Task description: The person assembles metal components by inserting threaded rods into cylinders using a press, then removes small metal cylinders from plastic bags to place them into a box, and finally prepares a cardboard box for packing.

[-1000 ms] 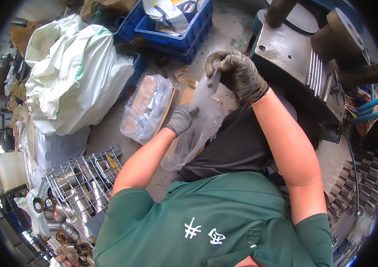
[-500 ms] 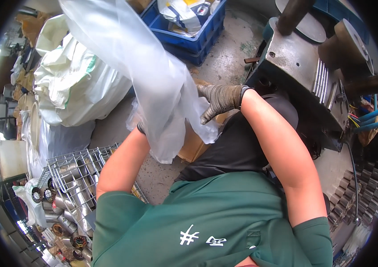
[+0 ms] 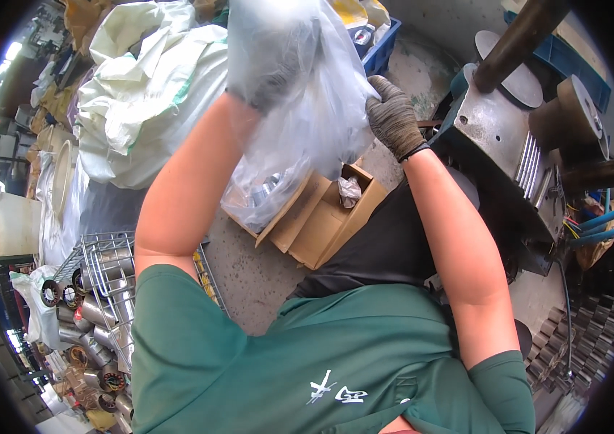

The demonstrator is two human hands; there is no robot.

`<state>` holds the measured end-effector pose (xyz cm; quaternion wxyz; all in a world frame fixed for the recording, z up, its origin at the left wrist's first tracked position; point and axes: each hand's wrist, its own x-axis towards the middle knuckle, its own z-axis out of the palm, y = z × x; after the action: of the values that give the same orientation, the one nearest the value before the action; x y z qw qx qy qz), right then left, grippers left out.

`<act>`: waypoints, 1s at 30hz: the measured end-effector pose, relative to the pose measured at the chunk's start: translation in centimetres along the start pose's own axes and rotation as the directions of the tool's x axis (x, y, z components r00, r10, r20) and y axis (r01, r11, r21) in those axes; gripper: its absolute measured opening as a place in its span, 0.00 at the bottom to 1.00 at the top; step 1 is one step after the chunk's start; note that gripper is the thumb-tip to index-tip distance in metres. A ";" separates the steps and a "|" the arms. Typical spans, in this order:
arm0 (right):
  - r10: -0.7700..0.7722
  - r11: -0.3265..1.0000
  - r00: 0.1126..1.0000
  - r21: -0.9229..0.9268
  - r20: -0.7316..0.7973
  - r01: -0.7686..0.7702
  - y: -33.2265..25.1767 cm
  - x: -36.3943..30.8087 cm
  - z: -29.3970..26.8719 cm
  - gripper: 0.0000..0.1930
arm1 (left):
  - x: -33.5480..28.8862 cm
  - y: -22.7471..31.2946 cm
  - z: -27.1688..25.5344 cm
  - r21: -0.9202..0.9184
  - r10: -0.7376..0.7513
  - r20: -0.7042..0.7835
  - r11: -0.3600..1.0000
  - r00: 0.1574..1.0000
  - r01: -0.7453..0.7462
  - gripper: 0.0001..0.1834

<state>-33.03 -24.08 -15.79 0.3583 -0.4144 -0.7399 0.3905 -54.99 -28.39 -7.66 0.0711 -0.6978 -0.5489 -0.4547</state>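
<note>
A large clear plastic bag [image 3: 336, 108] hangs in front of me above a cardboard box. My right hand [image 3: 398, 119], in a grey-brown knitted glove, pinches the bag's right edge between thumb and fingers. My left hand [image 3: 272, 76], in a dark glove, shows hazily through the plastic, which covers it; its fingers are blurred. Below the bag, the open cardboard box [image 3: 321, 228] stands on the floor with a crumpled wrapped piece [image 3: 349, 192] inside. Shiny metal parts [image 3: 266, 189] show through the bag's lower folds beside the box.
White woven sacks [image 3: 140, 94] bulge at the left. A wire basket [image 3: 108, 271] and several metal cylinders stand at the lower left. Behind the bag is a blue crate [image 3: 383, 50]. A heavy metal machine [image 3: 491, 123] occupies the right, with stacked metal pieces [image 3: 589, 340] below it.
The bag has moved up and opened wider, uncovering the cardboard box. My left hand has risen and gone behind the plastic; my right hand has moved up and right to the bag's edge.
</note>
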 end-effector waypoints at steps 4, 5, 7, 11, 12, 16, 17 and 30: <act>-0.013 0.975 1.000 0.224 0.011 0.010 0.4 0.7 0.2 0.14 | 1.7 -3.5 1.6 0.099 -0.037 -0.014 0.994 0.999 0.038 0.20; -0.017 0.975 1.000 0.223 0.010 0.014 0.6 0.8 0.5 0.14 | 1.7 -4.4 2.0 0.133 -0.054 -0.003 0.990 0.999 0.054 0.20; -0.040 0.980 0.999 0.198 0.019 0.035 2.0 1.3 0.8 0.15 | 1.2 -6.5 3.4 0.211 -0.095 0.057 0.974 0.994 0.081 0.21; 0.200 0.886 0.972 0.400 0.124 -0.234 -0.1 1.3 0.9 0.15 | -2.9 -11.1 5.4 0.401 -0.230 0.369 0.914 0.900 0.069 0.23; 0.203 0.890 0.973 0.393 0.112 -0.231 0.4 1.4 0.6 0.15 | -3.8 -11.4 6.6 0.408 -0.251 0.488 0.912 0.836 0.036 0.23; 0.098 0.943 0.995 0.321 -0.029 -0.084 2.1 2.4 0.9 0.16 | -7.3 -13.2 10.2 0.405 -0.216 0.736 0.900 0.641 -0.163 0.27; 0.097 0.959 0.994 0.272 -0.050 -0.080 1.8 2.5 1.1 0.16 | -8.3 -13.9 10.6 0.409 -0.191 0.751 0.886 0.632 -0.218 0.28; 0.401 0.603 0.908 0.712 0.118 -0.359 0.4 1.9 1.2 0.18 | -24.8 -5.9 12.4 -0.633 -0.926 -0.202 0.372 0.320 0.679 0.15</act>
<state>-34.72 -22.53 -16.31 0.4200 -0.3982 -0.4115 0.7041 -52.62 -36.12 -34.83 -0.1824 -0.1533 -0.6660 -0.7069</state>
